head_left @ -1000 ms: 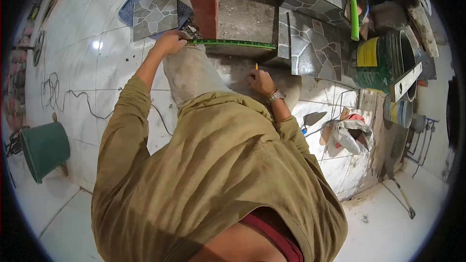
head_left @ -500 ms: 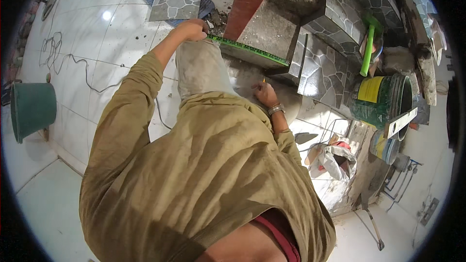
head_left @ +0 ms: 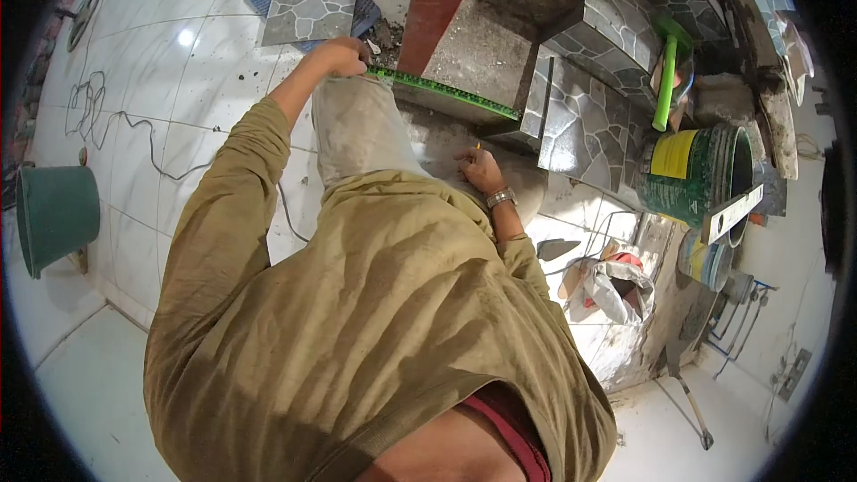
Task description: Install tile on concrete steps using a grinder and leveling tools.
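A green tape measure blade point(head_left: 442, 92) stretches along the front edge of a bare concrete step point(head_left: 504, 31), ending by the grey tiled step at its right. My left hand point(head_left: 341, 57) is closed on the tape's left end, just above my knee; the fingers hide whatever case is there. Lower and to the right, my right hand point(head_left: 482, 170) rests near my other leg. It is closed round a thin pencil point(head_left: 478, 146), whose yellowish tip sticks up from the fingers. A dark red board point(head_left: 437, 4) slants down to the step behind the tape.
Stone-patterned tiled steps point(head_left: 585, 125) rise at the right, with a green-handled tool point(head_left: 665, 80) on them. Beside them are a green bucket point(head_left: 687, 174), a level point(head_left: 734, 214) and a trowel point(head_left: 557, 249). A loose tile point(head_left: 312, 4) lies on a blue mat point(head_left: 368, 13). Left stands another bucket point(head_left: 58, 214); a cable point(head_left: 156, 156) trails nearby.
The whole view has shifted slightly, so most things sit a little farther left. Both hands keep their grips, and the tape stays stretched along the step.
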Motion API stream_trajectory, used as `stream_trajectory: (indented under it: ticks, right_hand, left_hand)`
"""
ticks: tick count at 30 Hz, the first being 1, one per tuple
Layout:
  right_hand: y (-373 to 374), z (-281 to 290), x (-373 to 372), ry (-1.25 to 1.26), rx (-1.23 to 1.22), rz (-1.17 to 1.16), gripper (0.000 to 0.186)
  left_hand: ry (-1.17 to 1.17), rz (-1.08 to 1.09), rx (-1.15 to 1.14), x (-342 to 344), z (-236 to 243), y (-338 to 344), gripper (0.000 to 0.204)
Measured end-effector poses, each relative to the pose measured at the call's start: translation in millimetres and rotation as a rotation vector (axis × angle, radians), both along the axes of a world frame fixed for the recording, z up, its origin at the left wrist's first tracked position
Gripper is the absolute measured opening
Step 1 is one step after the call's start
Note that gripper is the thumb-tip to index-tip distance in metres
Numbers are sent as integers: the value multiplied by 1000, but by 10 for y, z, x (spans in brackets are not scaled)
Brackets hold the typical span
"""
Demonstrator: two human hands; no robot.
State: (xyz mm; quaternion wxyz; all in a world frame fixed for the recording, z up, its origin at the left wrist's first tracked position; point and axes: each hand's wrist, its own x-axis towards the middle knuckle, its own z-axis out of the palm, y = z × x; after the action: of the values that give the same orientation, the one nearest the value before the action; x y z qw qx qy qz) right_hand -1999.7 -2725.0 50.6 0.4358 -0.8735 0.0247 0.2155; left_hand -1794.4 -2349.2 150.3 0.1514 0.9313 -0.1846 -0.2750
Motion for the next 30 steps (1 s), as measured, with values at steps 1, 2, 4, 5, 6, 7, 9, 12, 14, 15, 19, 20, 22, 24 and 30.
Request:
stream_trajectory:
  ticks: [1,2,4,5,6,7,9,12,14,15,19,20,22,24,30]
  right_hand:
    - [33,42,11,12,14,6,30]
    - [77,81,34,13,18,15,30]
    - [54,39,47,78,73,-5,30]
    - [45,22,52,76,73,-2,30]
    - [27,10,51,45,66,10,30]
    - [16,-3,52,13,59,22,30]
    - [13,55,48,55,29,16,30]
    - [61,132,45,212,82,-74,28]
    - [-13,69,17,308,168,-221,28]
    - [-13,37,-1,115,99,-85,26]
    - [4,358,-173,-397,-172,173,25]
    - [-34,742,-263,-322,-53,142,25]
    - [-190,1130,-454,-255,71,79,25]
    - [-580,1247,-683,-405,380,-314,24]
    - [-2308,961,-690,-430,-649,-734,35]
  left_hand:
    - [1,8,3,0,-79,49,40]
    - [-27,-10,-9,9,-178,107,40]
    - [-58,-36,-26,11,-195,118,40]
    - [-75,-34,-46,-2,-205,128,40]
    - [-92,-37,-68,-28,-165,90,40]
    - [-94,-37,-69,-33,-118,46,40]
    - [39,-28,3,-31,-13,10,40]
    - [94,-12,10,7,-80,7,41]
    - [36,-89,78,50,-84,-32,42]
    - [-17,-148,140,47,-87,-73,42]
    - [-109,-120,-71,-187,-183,432,37]
    - [-35,-87,-98,-298,93,328,33]
    - [-105,33,-236,-611,430,269,29]
    - [-65,49,-264,-794,511,248,27]
    - [89,206,-417,-1258,668,-475,23]
